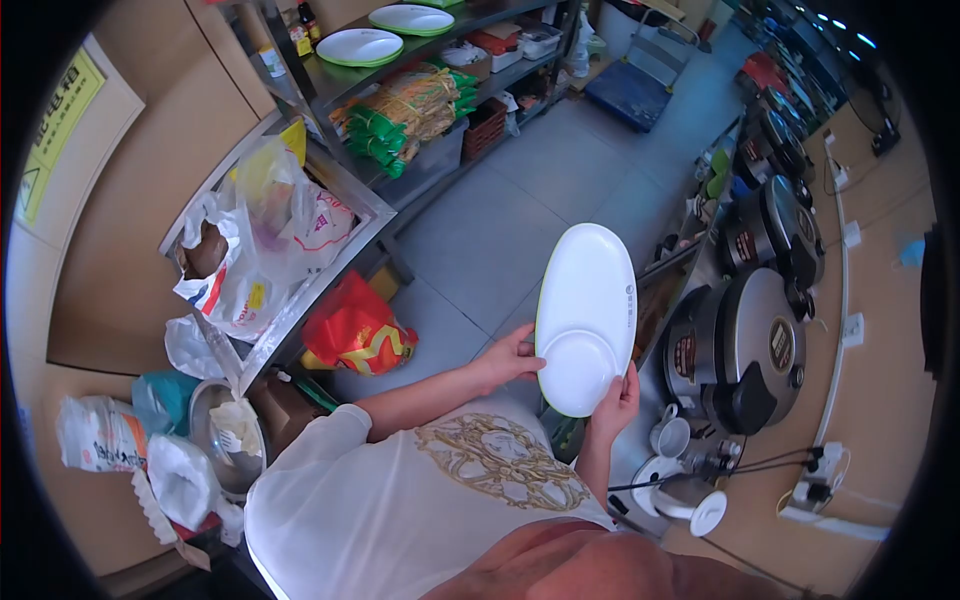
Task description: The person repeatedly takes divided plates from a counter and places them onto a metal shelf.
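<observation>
A long white oval plate (587,290) with a thin green edge, a round recess at its near end and small dark print on its right side is held up in front of my body. My left hand (512,360) grips its left rim near the recess, thumb on top. On the lower right rim, my right hand (618,402) is closed, with the thumb over the edge. The fingers beneath the plate are partly hidden.
Similar plates (360,46) sit on the metal shelf at the far left. Large electric cookers (735,345) line the right-hand counter, with a cup (670,436) nearby. Plastic bags (255,235) fill a steel-edged table; a red bag (358,325) stands below. A blue trolley (628,95) is farther back.
</observation>
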Available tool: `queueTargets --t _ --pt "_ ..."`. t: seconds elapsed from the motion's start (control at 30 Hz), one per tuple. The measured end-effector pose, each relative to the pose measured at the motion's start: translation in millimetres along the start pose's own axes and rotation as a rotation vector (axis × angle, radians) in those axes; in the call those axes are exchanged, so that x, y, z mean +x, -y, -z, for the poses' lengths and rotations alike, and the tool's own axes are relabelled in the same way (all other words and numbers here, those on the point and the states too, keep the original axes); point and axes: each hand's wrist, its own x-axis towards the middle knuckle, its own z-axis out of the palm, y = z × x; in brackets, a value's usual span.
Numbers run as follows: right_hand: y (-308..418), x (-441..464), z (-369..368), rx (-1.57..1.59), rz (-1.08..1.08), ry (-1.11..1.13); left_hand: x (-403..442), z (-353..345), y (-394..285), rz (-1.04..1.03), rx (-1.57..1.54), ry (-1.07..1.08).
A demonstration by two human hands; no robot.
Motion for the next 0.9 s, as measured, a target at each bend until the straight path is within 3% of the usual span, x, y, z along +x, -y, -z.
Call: queueTargets --t 0.43,0.9 --pt "-29.1 104.0 -78.1 0.014 -0.131 0.204 49.6 33.2 -48.6 -0.07 -0.142 -0.229" --pt "-30.8 207.6 -235.8 0.019 -0.073 0.189 157.2 149.4 -172.4 -0.111 -0.256 -0.151"
